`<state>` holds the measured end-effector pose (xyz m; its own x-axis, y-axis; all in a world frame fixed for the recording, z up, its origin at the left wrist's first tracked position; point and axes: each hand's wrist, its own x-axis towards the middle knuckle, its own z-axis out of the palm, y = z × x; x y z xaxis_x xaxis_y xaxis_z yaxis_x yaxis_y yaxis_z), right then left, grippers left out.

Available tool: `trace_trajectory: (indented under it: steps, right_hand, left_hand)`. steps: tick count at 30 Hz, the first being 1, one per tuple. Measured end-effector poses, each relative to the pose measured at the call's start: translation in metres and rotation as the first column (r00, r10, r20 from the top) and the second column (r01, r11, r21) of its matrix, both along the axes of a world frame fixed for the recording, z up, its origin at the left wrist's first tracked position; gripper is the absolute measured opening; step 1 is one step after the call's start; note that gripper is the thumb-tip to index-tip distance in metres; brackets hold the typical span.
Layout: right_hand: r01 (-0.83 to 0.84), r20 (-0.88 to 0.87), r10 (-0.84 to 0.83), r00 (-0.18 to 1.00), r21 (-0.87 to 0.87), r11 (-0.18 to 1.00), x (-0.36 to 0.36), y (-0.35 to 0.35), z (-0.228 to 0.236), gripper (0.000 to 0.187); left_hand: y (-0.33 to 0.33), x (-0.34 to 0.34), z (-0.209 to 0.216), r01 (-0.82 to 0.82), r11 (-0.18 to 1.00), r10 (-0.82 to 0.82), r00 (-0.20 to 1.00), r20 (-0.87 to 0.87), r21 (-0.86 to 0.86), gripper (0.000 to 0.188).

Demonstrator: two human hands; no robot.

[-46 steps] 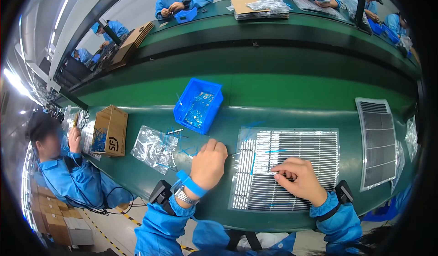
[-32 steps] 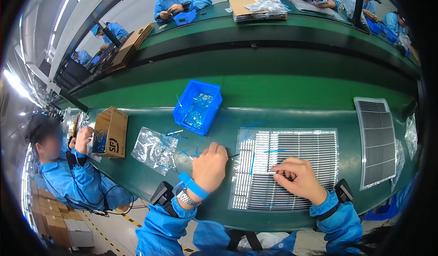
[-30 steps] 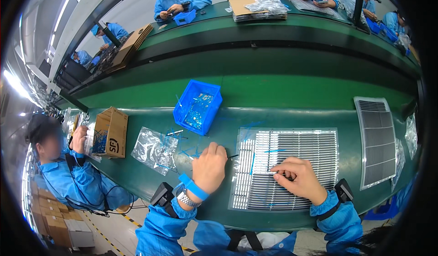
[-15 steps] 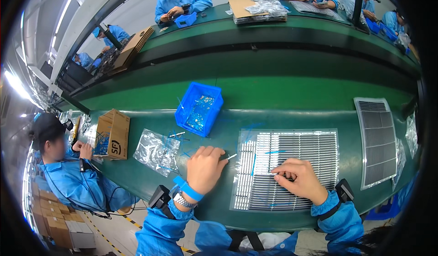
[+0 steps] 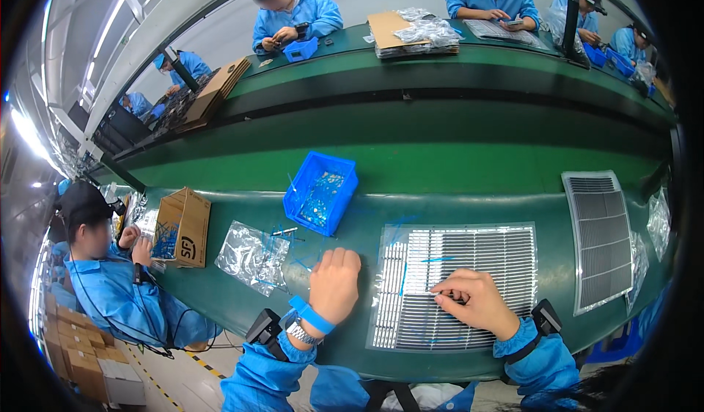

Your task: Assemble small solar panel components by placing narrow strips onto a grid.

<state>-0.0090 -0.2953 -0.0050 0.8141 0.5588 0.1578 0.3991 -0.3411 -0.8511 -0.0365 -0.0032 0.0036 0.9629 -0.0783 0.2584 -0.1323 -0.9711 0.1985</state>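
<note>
A clear-backed sheet [image 5: 455, 233] with rows of dark and silvery strips lies flat on the green table in front of me. Over its middle, my right hand [image 5: 475, 303] has thumb and forefinger pinched together close to the strips; a tiny pale bit shows at the fingertips, too small to name. Just left of the sheet is my left hand [image 5: 336, 289], back up, with fingers curled under and their tips hidden. Thin blue film slivers [image 5: 402, 278] lie on the sheet. Further blue scraps are scattered near my left hand.
Beyond my left hand stands a blue bin [image 5: 320, 193] with small scraps. A clear plastic bag [image 5: 253, 256] and a cardboard box [image 5: 192, 228] are to the left, beside a seated co-worker [image 5: 110, 265]. Another strip sheet [image 5: 601, 243] lies at right. Co-workers sit across the bench.
My left hand has turned and drawn back slightly from the sheet; the small pale strip at its fingertips no longer shows. My right hand stays pinched over the sheet. The view has tilted slightly.
</note>
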Motion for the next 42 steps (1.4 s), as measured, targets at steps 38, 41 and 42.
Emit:
trace_trajectory:
  steps: [38,41,42]
  right_hand:
    - [0.287,-0.245,-0.243,0.938,0.163,0.944,0.014,0.013,0.005,0.009]
    - [0.238,-0.064,-0.233,0.97,0.08,0.968,0.013,0.014,0.011,0.01]
    - [0.197,0.036,-0.197,0.98,0.018,0.98,0.012,0.013,0.012,0.01]
  left_hand:
    - [-0.054,0.034,-0.004,0.48,0.542,-0.457,0.857,0.237,-0.689,0.017]
    - [-0.056,0.034,-0.005,0.421,0.528,-0.48,0.865,0.15,-0.737,0.018]
    - [-0.056,0.034,-0.006,0.421,0.524,-0.483,0.863,0.148,-0.741,0.018]
